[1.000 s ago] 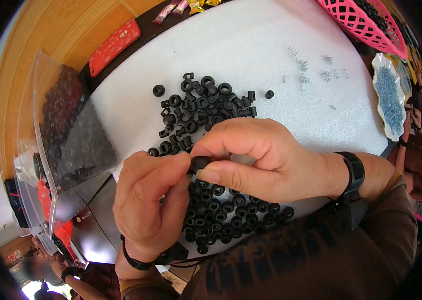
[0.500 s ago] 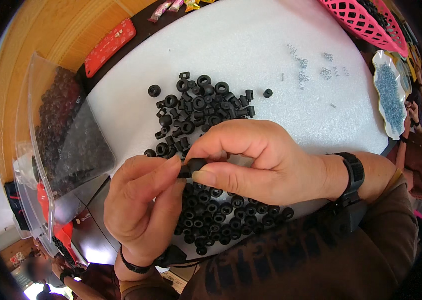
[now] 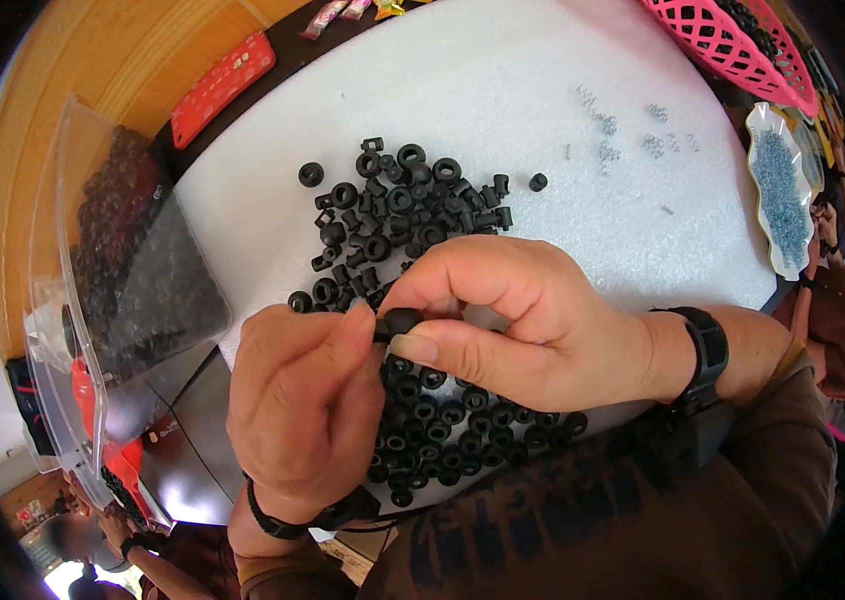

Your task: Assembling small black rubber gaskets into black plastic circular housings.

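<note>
Between my two hands is a rounded black plastic cord lock [image 3: 404, 320]. My right hand [image 3: 528, 330] pinches its ball-shaped body between thumb and index finger. My left hand [image 3: 308, 405] meets it from the other side, fingertips pressed together on a small black end piece [image 3: 382, 332]. My fingers cover most of that joint. Beyond my hands spreads a pile of loose black rings and plungers [image 3: 400, 202]. Nearer my body, partly under my right hand, lies a group of round black cord lock pieces [image 3: 453, 435].
Small metal springs [image 3: 654, 146] lie on the white foam sheet [image 3: 503, 80]. A scalloped dish of springs [image 3: 781, 190] stands at the right edge, a pink basket [image 3: 728, 50] at the far right. On the left are a clear bin of dark parts [image 3: 133, 260] and a red case [image 3: 225, 90].
My left hand has turned and shifted slightly right, its fingers curling in closer to the cord lock. My right hand keeps almost the same pinch.
</note>
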`<state>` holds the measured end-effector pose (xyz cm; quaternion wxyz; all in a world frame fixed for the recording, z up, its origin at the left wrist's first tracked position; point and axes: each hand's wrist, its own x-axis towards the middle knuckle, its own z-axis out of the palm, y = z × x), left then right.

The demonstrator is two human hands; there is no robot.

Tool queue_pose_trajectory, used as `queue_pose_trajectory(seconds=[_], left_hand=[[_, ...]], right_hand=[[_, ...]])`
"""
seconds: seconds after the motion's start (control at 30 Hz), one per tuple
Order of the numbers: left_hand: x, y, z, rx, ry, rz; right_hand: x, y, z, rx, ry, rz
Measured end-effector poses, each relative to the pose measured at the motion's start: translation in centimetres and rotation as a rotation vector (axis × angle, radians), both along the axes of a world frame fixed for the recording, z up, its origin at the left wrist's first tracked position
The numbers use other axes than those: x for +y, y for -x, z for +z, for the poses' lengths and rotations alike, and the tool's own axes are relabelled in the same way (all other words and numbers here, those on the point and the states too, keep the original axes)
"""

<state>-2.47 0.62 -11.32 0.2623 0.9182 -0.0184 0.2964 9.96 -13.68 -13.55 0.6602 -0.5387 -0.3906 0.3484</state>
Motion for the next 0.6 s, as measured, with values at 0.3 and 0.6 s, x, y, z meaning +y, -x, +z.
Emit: queue_pose_trajectory(seconds=[0.3,0.6], left_hand=[[-0.4,0.2,0.2,0.073,0.239,0.043],[0.6,0.7,1.1,0.228,0.216,-0.029]], right_hand=[[0.2,-0.3,-0.2,-0.442,-0.094,-0.084],[0.3,-0.2,-0.3,-0.437,-0.177,-0.107]])
